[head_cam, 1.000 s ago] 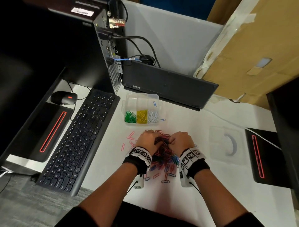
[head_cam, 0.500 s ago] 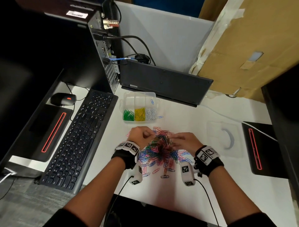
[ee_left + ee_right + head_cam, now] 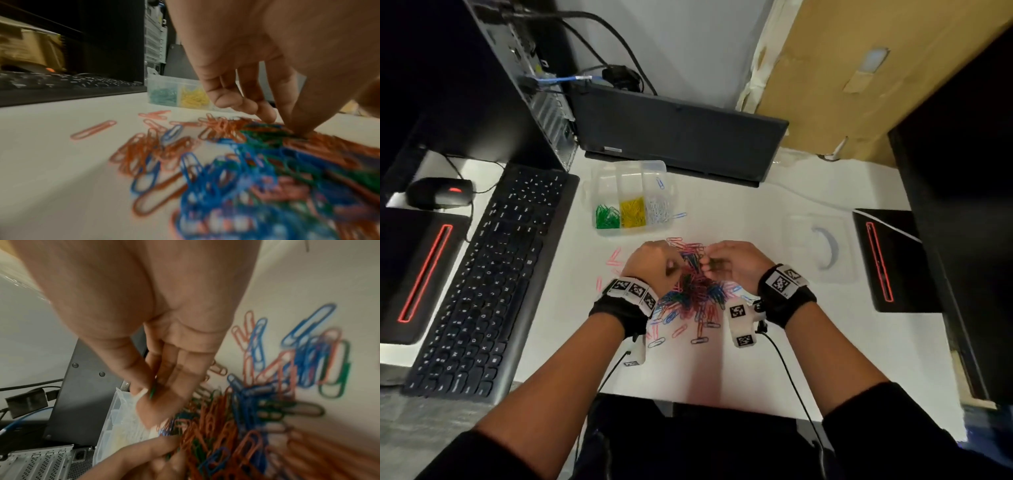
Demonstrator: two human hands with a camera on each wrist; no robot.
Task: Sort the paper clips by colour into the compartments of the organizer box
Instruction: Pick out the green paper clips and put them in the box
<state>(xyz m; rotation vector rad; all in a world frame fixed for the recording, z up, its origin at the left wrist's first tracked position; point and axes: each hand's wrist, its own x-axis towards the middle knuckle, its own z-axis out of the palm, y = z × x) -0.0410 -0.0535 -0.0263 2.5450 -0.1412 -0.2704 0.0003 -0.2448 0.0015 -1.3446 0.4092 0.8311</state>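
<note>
A mixed pile of paper clips (image 3: 695,291), red, blue and green, lies on the white desk in front of me. Both hands work at its far edge. My left hand (image 3: 671,270) has its fingers curled, with thumb and forefinger (image 3: 298,129) pinching down on green clips in the pile (image 3: 257,162). My right hand (image 3: 709,265) pinches a green paper clip (image 3: 152,391) between thumb and fingers, just above the pile (image 3: 246,418). The clear organizer box (image 3: 606,178) stands behind, holding green clips (image 3: 606,216), yellow clips (image 3: 632,212), white clips (image 3: 659,210) and one blue clip (image 3: 661,183).
A keyboard (image 3: 482,274) and mouse (image 3: 438,195) lie to the left, below a PC tower (image 3: 527,85). A dark laptop (image 3: 681,133) stands behind the box. The clear lid (image 3: 818,246) lies to the right. Stray pink clips (image 3: 614,257) and one blue clip (image 3: 679,216) lie on the desk.
The hands were joined over the pile, then drew apart and uncovered it. Now they have come close again at its far edge.
</note>
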